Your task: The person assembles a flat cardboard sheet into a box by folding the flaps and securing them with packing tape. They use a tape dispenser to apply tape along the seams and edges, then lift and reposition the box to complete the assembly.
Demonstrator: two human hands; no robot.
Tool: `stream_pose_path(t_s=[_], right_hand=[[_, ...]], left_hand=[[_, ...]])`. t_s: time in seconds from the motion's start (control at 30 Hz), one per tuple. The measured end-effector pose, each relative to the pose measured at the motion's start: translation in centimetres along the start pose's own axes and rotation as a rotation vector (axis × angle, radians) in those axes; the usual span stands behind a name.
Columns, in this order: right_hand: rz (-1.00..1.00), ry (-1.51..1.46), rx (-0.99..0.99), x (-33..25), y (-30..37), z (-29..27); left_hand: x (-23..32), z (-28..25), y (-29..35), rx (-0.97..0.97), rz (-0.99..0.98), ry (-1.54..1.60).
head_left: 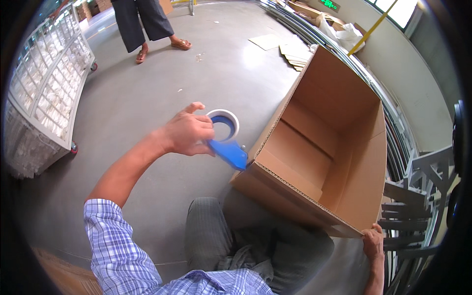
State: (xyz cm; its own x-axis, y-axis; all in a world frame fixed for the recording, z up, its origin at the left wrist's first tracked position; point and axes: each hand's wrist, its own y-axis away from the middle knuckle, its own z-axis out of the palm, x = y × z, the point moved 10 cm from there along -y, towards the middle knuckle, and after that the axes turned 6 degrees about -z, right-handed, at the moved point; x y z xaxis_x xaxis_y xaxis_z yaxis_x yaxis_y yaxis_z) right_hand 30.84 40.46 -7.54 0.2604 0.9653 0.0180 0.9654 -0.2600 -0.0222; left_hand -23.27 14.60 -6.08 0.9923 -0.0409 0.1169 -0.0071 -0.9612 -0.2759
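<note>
Smooth grey floor (128, 98) carries a white metal-barred cart (46, 93) along its left edge and long grey metal bars (295, 27) along its far right edge. One open-topped brown corrugated-cardboard box (280, 194) is tilted ahead of the person's knees (206, 216), toward the right. Left hand (189, 132): closed on a blue tape dispenser (228, 153) bearing a white ring-shaped tape roll (236, 125). Dispenser nose: at the box's near-left corner; contact cannot be determined. Right hand (373, 243): bent closed over the box's near-right corner.
</note>
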Motion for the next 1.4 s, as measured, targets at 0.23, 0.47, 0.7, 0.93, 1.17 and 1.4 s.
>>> stream_pose_path(t_s=[0.23,0.47,0.7,0.93,1.17,1.4], right_hand=[[0.499,-0.450,0.059,-7.4,-9.4,-2.6],[0.611,-0.394,0.157,-16.4,-26.1,0.0],[0.541,-0.106,0.239,-15.7,-25.1,0.6],[0.202,-0.246,0.176,-26.5,-27.1,3.1],[-0.176,-0.340,-0.020,-34.6,-27.2,3.0],[-0.016,-0.154,0.063,-24.0,-25.6,-0.3]], left_hand=[[3.1,4.3,-3.2,-0.108,0.178,0.057],[15.2,5.5,-4.0,0.148,0.325,0.091],[17.8,5.3,-3.7,0.277,0.258,0.231],[16.9,4.3,6.7,0.242,0.134,0.068],[19.2,2.3,12.4,0.230,-0.027,0.045],[25.2,5.9,1.1,0.309,-0.054,0.084]])
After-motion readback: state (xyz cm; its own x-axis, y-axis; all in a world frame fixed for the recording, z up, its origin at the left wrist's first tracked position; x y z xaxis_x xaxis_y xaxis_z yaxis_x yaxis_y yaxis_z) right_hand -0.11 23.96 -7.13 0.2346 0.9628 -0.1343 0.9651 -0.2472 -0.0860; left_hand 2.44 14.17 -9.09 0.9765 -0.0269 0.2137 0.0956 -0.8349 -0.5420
